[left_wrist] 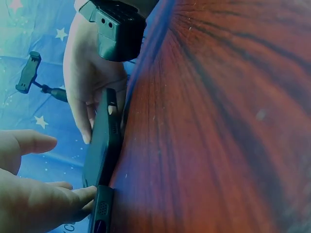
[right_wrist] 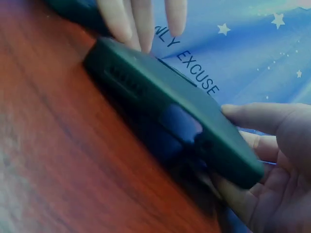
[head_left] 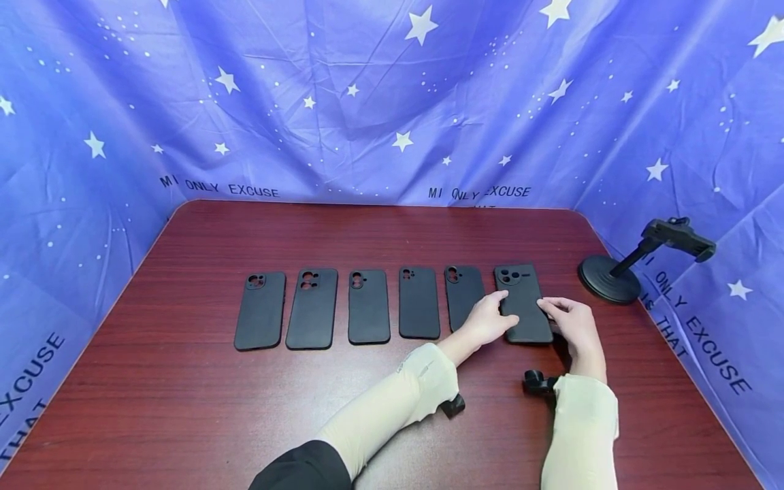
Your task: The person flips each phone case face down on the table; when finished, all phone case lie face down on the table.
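A black phone case (head_left: 523, 306) lies at the right end of a row, camera cutouts at its far end. My right hand (head_left: 574, 328) pinches its right edge, thumb on top and fingers beneath. In the right wrist view the case (right_wrist: 175, 111) is tilted, with that edge off the table. My left hand (head_left: 486, 320) is at its left edge, fingers mostly straight; the left wrist view shows those fingers (left_wrist: 73, 199) close above the edges. Partly covered by the left hand, another phone case (head_left: 463, 289) lies just to the left.
Further phone cases (head_left: 369, 306) continue the row leftward on the dark red table (head_left: 257, 415). A black phone stand (head_left: 612, 279) stands at the right, beyond the right hand. A blue star-patterned cloth (head_left: 367, 116) hangs behind and at both sides.
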Motion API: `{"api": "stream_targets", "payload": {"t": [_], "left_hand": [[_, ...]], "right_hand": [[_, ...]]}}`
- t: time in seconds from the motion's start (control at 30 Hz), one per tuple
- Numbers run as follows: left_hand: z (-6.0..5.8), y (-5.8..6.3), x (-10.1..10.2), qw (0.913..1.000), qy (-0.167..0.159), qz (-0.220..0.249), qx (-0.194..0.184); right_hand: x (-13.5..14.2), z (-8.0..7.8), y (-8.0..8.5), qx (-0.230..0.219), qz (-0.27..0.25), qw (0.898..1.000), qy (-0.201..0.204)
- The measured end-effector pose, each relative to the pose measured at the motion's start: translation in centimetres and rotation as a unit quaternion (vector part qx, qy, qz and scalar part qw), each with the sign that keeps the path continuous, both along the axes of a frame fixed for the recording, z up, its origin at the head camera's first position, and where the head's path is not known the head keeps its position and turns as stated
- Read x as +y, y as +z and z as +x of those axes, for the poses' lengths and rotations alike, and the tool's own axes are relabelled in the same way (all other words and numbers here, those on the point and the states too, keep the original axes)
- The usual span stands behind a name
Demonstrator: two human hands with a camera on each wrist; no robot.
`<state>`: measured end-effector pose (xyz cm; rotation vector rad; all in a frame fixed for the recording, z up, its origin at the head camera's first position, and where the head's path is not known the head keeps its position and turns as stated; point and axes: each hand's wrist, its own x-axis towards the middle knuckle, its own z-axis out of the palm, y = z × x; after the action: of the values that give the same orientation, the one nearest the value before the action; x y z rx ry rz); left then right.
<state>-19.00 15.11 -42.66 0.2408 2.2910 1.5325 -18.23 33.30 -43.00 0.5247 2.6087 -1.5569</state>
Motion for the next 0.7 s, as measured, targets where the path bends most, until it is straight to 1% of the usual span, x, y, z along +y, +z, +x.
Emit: {"api": "stream_targets", "payload": {"t": [0.07,0.17,0.2,0.3,0.43,0.53,0.6,0.7], "left_hand": [[0.0,0.0,0.0,1.0,0.001,-0.004,0.001],[-0.1,0.0,0.0,1.0,0.003,-0.004,0.001],[-0.1,0.1,0.0,1.0,0.003,-0.005,0.002],[-0.1,0.1,0.0,0.9999,-0.003,-0.014,0.007],[0.1,0.3,-0.3,0.9987,-0.023,-0.039,0.024],[0.1,0.6,-0.8,0.9957,-0.046,-0.06,0.054],[0.1,1.0,-1.6,0.9925,-0.063,-0.07,0.078],[-0.1,1.4,-3.4,0.9867,-0.083,-0.077,0.116]], "right_hand": [[-0.2,-0.1,0.0,-0.001,0.072,0.997,-0.004],[-0.6,-0.3,0.0,0.004,0.165,0.986,-0.008],[-0.7,-0.3,0.0,0.005,0.185,0.983,-0.007],[-0.8,-0.3,0.0,0.012,0.219,0.976,0.0],[-0.8,-0.4,-0.1,0.007,0.23,0.973,-0.003],[-0.9,-0.5,0.1,0.001,0.222,0.975,-0.012],[-0.8,-0.6,0.2,0.001,0.214,0.977,-0.013],[-0.6,-0.7,0.5,0.006,0.199,0.98,-0.012]]}}
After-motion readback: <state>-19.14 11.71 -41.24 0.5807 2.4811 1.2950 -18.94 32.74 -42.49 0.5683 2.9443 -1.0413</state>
